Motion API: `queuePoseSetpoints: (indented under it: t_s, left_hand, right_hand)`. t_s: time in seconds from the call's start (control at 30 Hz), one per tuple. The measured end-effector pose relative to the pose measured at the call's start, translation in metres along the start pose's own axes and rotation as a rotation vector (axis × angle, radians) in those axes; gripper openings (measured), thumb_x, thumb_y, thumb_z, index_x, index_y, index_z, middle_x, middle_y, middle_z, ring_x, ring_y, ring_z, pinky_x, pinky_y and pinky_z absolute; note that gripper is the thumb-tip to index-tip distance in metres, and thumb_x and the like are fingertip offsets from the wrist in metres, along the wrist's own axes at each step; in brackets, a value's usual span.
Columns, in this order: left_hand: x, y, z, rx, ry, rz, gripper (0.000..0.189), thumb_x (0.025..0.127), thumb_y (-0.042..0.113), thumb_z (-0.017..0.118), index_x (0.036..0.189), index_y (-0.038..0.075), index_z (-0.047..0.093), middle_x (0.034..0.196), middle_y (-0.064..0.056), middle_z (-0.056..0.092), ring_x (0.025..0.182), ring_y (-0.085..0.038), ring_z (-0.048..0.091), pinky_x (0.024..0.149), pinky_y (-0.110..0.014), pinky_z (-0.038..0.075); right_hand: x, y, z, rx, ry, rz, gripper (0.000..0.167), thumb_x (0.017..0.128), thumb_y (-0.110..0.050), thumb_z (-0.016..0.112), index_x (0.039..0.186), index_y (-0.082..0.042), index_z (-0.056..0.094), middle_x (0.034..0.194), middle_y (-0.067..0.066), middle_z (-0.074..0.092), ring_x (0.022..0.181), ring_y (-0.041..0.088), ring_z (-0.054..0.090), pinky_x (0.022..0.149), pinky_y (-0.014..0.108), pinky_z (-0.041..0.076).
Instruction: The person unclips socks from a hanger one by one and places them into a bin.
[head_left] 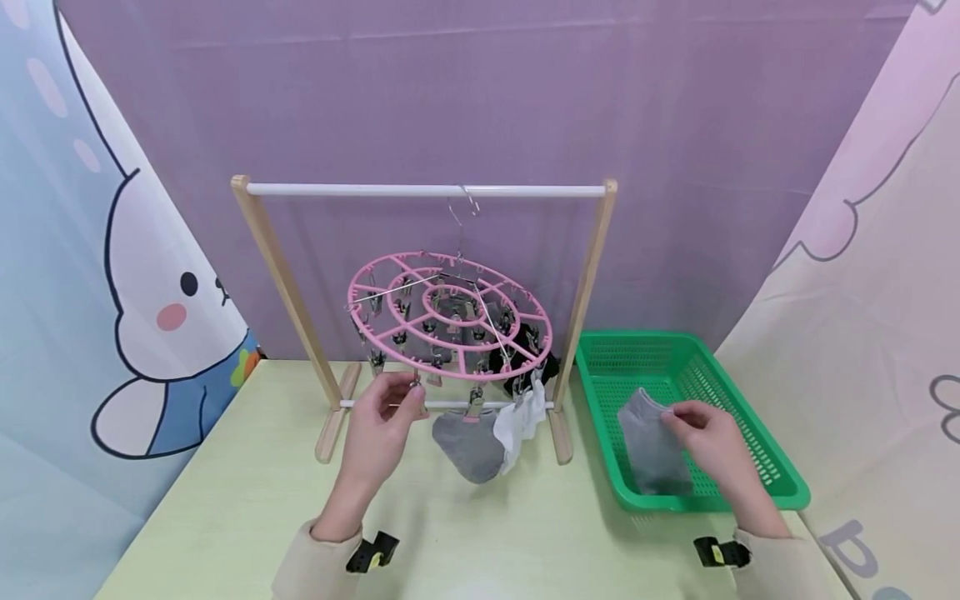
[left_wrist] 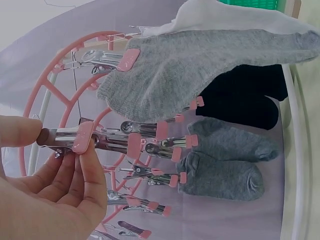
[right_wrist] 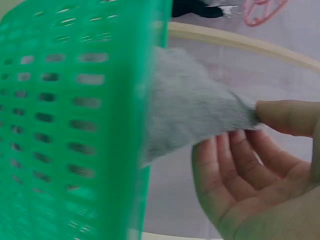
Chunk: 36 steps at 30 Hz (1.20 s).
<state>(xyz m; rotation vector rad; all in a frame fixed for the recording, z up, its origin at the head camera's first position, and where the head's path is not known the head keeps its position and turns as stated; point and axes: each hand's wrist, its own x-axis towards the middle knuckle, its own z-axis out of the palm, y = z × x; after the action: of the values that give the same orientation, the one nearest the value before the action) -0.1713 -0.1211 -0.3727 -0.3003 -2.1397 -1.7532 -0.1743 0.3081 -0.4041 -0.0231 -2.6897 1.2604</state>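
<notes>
My left hand (head_left: 386,425) pinches a metal clothespin with pink tips (left_wrist: 67,138) at the near edge of the round pink drying hanger (head_left: 462,358). Between thumb and fingers, my right hand (head_left: 708,437) holds a grey sock (head_left: 651,446) by its top edge, over the green basket (head_left: 693,500). To the right of my left hand, a grey sock (left_wrist: 165,70) hangs from a clip, with a white sock (head_left: 521,423) beside it. Further back on the hanger are black socks (left_wrist: 245,97) and two more grey socks (left_wrist: 220,175).
A wooden rack (head_left: 273,275) with a white top bar (head_left: 360,191) carries the hanger by its hook. Several unused metal clips (left_wrist: 145,129) dangle from the pink rings. The basket stands right of the rack on the pale table (head_left: 225,492), before a purple curtain (head_left: 480,100).
</notes>
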Motion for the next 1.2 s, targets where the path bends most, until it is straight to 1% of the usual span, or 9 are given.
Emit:
queuePoseSetpoints:
  t_s: [0.1, 0.17, 0.3, 0.43, 0.53, 0.73, 0.9, 1.07, 1.2]
  left_hand:
    - [0.000, -0.001, -0.001, -0.003, -0.001, -0.011, 0.022, 0.101, 0.007, 0.063, 0.121, -0.001, 0.063, 0.105, -0.015, 0.065, 0.093, -0.021, 0.065, 0.078, -0.027, 0.058]
    - [0.001, -0.002, -0.002, -0.003, -0.005, -0.015, 0.023, 0.101, 0.007, 0.063, 0.122, -0.001, 0.063, 0.105, -0.015, 0.065, 0.093, -0.021, 0.065, 0.078, -0.027, 0.059]
    - [0.001, -0.002, -0.002, -0.010, -0.007, -0.019, 0.023, 0.101, 0.007, 0.063, 0.123, -0.001, 0.063, 0.105, -0.015, 0.065, 0.092, -0.020, 0.065, 0.078, -0.029, 0.059]
    - [0.001, -0.002, -0.003, -0.020, -0.003, -0.011, 0.023, 0.101, 0.007, 0.062, 0.122, -0.002, 0.063, 0.104, -0.016, 0.065, 0.091, -0.020, 0.065, 0.078, -0.030, 0.059]
    - [0.001, -0.001, -0.003, -0.022, -0.006, -0.004, 0.023, 0.101, 0.008, 0.062, 0.122, -0.002, 0.063, 0.104, -0.016, 0.065, 0.091, -0.021, 0.065, 0.078, -0.031, 0.060]
    - [0.001, -0.001, -0.004, -0.029, -0.009, -0.007, 0.023, 0.101, 0.008, 0.062, 0.122, -0.001, 0.063, 0.104, -0.016, 0.064, 0.091, -0.021, 0.065, 0.078, -0.028, 0.059]
    - [0.001, -0.002, -0.006, -0.031, -0.007, 0.003, 0.023, 0.101, 0.008, 0.062, 0.122, -0.002, 0.063, 0.103, -0.016, 0.064, 0.090, -0.020, 0.065, 0.077, -0.027, 0.059]
    - [0.002, -0.003, -0.008, -0.006, -0.006, 0.005, 0.023, 0.101, 0.009, 0.063, 0.122, -0.001, 0.064, 0.103, -0.015, 0.066, 0.091, -0.017, 0.065, 0.078, -0.026, 0.057]
    - [0.002, -0.004, -0.009, 0.005, -0.012, 0.003, 0.023, 0.101, 0.010, 0.063, 0.122, 0.000, 0.064, 0.103, -0.014, 0.066, 0.091, -0.017, 0.065, 0.078, -0.025, 0.056]
  right_hand:
    - [0.000, 0.007, 0.003, -0.029, -0.030, 0.006, 0.036, 0.104, -0.027, 0.059, 0.124, 0.002, 0.065, 0.107, 0.015, 0.070, 0.087, 0.021, 0.066, 0.071, 0.032, 0.053]
    - [-0.001, 0.007, 0.004, -0.040, -0.032, 0.002, 0.035, 0.104, -0.025, 0.059, 0.124, 0.003, 0.065, 0.106, 0.016, 0.070, 0.088, 0.024, 0.066, 0.071, 0.033, 0.053]
    - [-0.003, -0.003, 0.006, -0.068, -0.015, -0.032, 0.034, 0.104, -0.025, 0.060, 0.123, 0.002, 0.066, 0.108, 0.017, 0.071, 0.094, 0.028, 0.066, 0.072, 0.034, 0.053]
    - [-0.003, -0.023, 0.009, -0.073, 0.000, -0.100, 0.031, 0.103, -0.025, 0.061, 0.122, -0.002, 0.069, 0.110, 0.014, 0.071, 0.100, 0.030, 0.066, 0.077, 0.034, 0.054]
    - [-0.004, -0.041, 0.013, -0.057, 0.010, -0.147, 0.028, 0.103, -0.025, 0.063, 0.121, -0.005, 0.070, 0.109, 0.011, 0.072, 0.099, 0.027, 0.066, 0.078, 0.032, 0.054]
    - [-0.010, -0.076, 0.027, 0.048, 0.006, -0.216, 0.024, 0.102, -0.022, 0.065, 0.119, -0.006, 0.071, 0.108, 0.008, 0.072, 0.096, 0.019, 0.067, 0.080, 0.025, 0.055]
    - [-0.010, -0.100, 0.041, 0.132, -0.034, -0.252, 0.021, 0.101, -0.018, 0.067, 0.117, -0.006, 0.072, 0.109, 0.008, 0.072, 0.096, 0.019, 0.068, 0.082, 0.024, 0.055]
    - [-0.007, -0.121, 0.054, 0.165, -0.081, -0.294, 0.018, 0.100, -0.019, 0.067, 0.114, -0.009, 0.072, 0.106, 0.004, 0.072, 0.094, 0.019, 0.067, 0.081, 0.028, 0.056]
    - [-0.007, -0.132, 0.068, 0.189, -0.125, -0.333, 0.016, 0.099, -0.016, 0.068, 0.112, -0.007, 0.073, 0.105, 0.005, 0.073, 0.091, 0.018, 0.067, 0.079, 0.030, 0.056]
